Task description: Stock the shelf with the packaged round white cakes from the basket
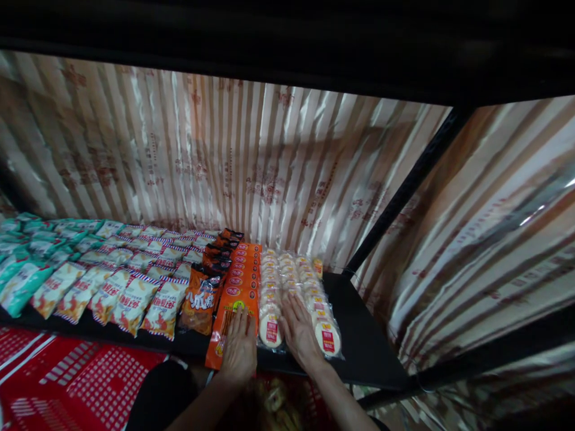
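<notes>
My left hand (239, 347) lies flat with fingers stretched over the front of a row of orange snack packets (242, 275). My right hand (299, 329) rests, fingers extended, on the middle row of round white crackers in clear wrappers (329, 340). These crackers stand in several overlapping rows, with the front ones facing me. Left of the orange packets is a row of darker orange-and-black snack bags (197, 299). Neither hand grips anything that I can see.
White shrimp-snack bags (128, 302) and green bags (27, 281) fill the left of the black shelf (368, 341). A dark post (404, 191) stands at the right. A red plastic basket (96, 383) sits below. Wrinkled printed sheeting (202, 149) hangs behind.
</notes>
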Tool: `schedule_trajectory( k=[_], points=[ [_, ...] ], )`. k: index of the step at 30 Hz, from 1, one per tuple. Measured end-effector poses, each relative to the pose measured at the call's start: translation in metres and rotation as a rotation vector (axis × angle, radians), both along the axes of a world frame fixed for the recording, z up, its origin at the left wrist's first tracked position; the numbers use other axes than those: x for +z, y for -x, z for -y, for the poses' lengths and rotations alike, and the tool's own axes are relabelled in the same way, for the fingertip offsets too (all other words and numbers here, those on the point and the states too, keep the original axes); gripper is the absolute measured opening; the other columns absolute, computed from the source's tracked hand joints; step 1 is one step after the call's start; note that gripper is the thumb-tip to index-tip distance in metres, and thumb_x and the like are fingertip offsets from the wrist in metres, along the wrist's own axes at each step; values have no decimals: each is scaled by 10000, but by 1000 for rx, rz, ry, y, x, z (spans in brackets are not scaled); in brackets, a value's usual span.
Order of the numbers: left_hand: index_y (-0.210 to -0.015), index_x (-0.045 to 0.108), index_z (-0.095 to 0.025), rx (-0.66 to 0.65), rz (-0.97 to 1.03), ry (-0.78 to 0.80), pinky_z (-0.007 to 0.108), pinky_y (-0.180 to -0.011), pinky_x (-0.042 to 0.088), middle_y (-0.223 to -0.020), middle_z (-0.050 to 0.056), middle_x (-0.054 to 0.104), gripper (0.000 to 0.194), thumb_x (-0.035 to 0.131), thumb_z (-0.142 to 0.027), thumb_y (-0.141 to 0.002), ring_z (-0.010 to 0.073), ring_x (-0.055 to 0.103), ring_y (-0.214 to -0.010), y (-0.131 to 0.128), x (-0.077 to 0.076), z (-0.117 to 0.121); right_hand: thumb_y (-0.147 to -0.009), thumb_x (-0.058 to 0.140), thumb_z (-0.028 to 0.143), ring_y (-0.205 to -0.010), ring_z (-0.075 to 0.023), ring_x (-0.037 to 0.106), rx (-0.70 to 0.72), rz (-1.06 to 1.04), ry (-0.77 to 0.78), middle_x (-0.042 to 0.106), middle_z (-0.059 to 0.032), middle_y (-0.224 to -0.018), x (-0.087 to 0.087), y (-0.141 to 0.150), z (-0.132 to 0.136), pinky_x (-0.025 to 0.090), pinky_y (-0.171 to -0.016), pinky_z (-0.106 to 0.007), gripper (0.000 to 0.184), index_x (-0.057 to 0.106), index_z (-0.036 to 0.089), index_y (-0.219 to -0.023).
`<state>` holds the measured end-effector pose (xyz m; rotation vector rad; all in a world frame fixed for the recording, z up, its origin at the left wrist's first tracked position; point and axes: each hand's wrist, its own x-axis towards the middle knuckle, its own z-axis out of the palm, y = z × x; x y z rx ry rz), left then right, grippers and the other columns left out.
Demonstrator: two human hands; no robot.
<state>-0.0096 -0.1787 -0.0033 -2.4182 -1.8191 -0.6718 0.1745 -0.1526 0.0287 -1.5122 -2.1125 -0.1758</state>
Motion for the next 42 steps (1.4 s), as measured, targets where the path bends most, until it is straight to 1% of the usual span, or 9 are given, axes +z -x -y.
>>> schedule_trajectory(
  k=[4,8,13,17,22,28,33,38,42],
  points=[
    [-1256,478,-174,38,-26,78,459,-1046,282,-1396,117,362,463,392,-130,-803,275,252,-1319,3,7,-20,-871,370,224,-1267,-215,368,112,-41,50,449,-120,-1343,17,17,-26,374,-1022,-431,421,443,157,-1280],
    [-1324,381,-172,35,-30,52,426,-1043,298,-1423,117,308,537,372,-105,-791,256,224,-1331,1,13,-45,-843,397,183,-1157,-225,494,156,-86,89,555,-151,-1220,29,33,-54,429,-972,-421,368,548,137,-1175],
    [-1252,484,-156,35,-22,48,418,-1050,292,-1362,106,420,455,388,-160,-806,265,297,-1300,-4,16,-76,-834,400,155,-1115,-189,522,248,-108,194,583,-114,-1180,35,45,-82,447,-952,-352,380,544,172,-1185],
    [-1227,512,-176,71,0,92,427,-1040,298,-1307,99,489,422,390,-205,-824,255,375,-1254,-8,9,-89,-833,389,145,-1087,-186,541,240,-89,255,593,-122,-1159,29,48,-96,452,-940,-338,366,571,156,-1150],
    [-1213,527,-159,76,-15,123,424,-1039,298,-1291,119,500,413,385,-240,-834,258,403,-1232,-10,6,-98,-823,406,135,-1095,-213,531,253,-11,216,615,-116,-1130,15,47,-105,424,-968,-392,336,618,162,-1082],
    [-1212,527,-125,80,28,166,418,-1027,321,-1285,140,500,430,360,-277,-847,279,411,-1222,-12,18,-107,-828,397,143,-1123,-225,511,216,56,137,616,-111,-1134,5,49,-108,430,-961,-420,335,619,163,-1078],
    [-1173,558,-102,38,37,177,427,-991,354,-1255,155,525,422,351,-269,-845,290,446,-1183,-12,17,-110,-800,412,104,-1039,-209,569,279,118,164,672,-76,-1026,4,51,-110,419,-978,-426,343,646,189,-1036],
    [-1174,559,-110,53,38,156,421,-986,355,-1266,150,516,406,346,-234,-851,280,440,-1186,-12,6,-115,-809,409,131,-1080,-221,542,276,80,154,659,-87,-1055,6,54,-108,425,-968,-427,336,649,193,-1035],
    [-1162,566,-105,54,16,161,412,-996,352,-1258,151,522,394,342,-192,-852,267,447,-1187,-12,4,-117,-809,412,131,-1073,-213,548,291,98,193,656,-78,-1066,11,57,-105,430,-965,-407,338,647,203,-1041]
  ],
)
